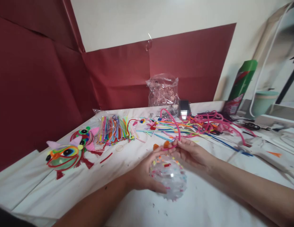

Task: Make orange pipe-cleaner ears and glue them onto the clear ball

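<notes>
My left hand (147, 176) is wrapped round a clear, round plastic ball (171, 181) with colourful bits of pipe cleaner poking through it. Two orange tufts (161, 145) show at the ball's far side. Between the fingertips of my right hand (191, 151) is pinched a pink pipe cleaner (176, 121), which arches up and away from the ball. Its lower end runs along the top of the ball, near my left fingers. Exactly where it meets the ball is hidden by my fingers.
Two decorated animal figures (66, 157) sit at the left. Behind lie a bag of colourful pipe cleaners (115, 129), loose pipe cleaners (161, 130) and a pink tangle (210, 123). A clear plastic bag (163, 91) leans on the wall. A green spray can (243, 85) stands at the right, with a glue gun (262, 154) nearer.
</notes>
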Motion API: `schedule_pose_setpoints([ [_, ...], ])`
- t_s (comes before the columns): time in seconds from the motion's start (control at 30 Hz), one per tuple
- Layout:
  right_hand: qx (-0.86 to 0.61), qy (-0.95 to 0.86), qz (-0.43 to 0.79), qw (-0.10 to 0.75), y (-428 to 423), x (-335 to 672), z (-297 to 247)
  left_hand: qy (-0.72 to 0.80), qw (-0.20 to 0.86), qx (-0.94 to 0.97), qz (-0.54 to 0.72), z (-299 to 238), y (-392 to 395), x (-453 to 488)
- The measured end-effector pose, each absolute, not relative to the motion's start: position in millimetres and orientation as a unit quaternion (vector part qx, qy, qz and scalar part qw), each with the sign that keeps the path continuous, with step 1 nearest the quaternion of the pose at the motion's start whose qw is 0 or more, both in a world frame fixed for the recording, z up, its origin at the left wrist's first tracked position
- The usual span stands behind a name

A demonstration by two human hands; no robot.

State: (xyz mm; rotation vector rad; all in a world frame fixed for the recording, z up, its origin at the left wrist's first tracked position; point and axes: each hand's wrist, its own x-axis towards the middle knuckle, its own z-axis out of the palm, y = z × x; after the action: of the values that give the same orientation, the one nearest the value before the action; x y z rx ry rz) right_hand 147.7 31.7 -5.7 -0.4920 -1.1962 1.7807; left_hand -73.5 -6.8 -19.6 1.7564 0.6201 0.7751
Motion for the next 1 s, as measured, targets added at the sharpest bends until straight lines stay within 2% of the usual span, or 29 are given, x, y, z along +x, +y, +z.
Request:
schedule_pose_setpoints([
  [0.1, -0.202, -0.474, 0.730, 0.450, 27, 143, -8, 0.234, 0.546, 0.738, 0.319, -17, -8, -72],
  [0.2, -0.275, -0.496, 0.679, 0.467, 31, 150, -12, 0.259, 0.487, 0.772, 0.317, -15, -9, -73],
  [0.27, -0.371, -0.538, 0.549, 0.521, 33, 158, -14, 0.278, 0.450, 0.791, 0.308, -13, -10, -74],
  [0.37, -0.426, -0.655, 0.231, 0.580, 28, 166, -9, 0.282, 0.421, 0.811, 0.292, -10, -11, -73],
  [0.4, -0.395, -0.708, 0.143, 0.567, 23, 166, -6, 0.280, 0.415, 0.818, 0.283, -9, -11, -73],
  [0.47, -0.303, -0.807, 0.048, 0.504, 13, 162, 1, 0.266, 0.394, 0.840, 0.263, -5, -10, -71],
  [0.53, -0.230, -0.871, 0.027, 0.433, 4, 156, 6, 0.241, 0.363, 0.866, 0.247, -1, -11, -69],
  [0.6, -0.208, -0.893, 0.041, 0.397, -1, 152, 7, 0.217, 0.338, 0.884, 0.240, 2, -13, -68],
  [0.73, -0.220, -0.894, 0.050, 0.388, -5, 154, 8, 0.207, 0.313, 0.898, 0.231, 4, -19, -66],
  [1.0, -0.261, -0.904, -0.022, 0.339, -7, 165, 12, 0.216, 0.317, 0.891, 0.242, 1, -17, -67],
])
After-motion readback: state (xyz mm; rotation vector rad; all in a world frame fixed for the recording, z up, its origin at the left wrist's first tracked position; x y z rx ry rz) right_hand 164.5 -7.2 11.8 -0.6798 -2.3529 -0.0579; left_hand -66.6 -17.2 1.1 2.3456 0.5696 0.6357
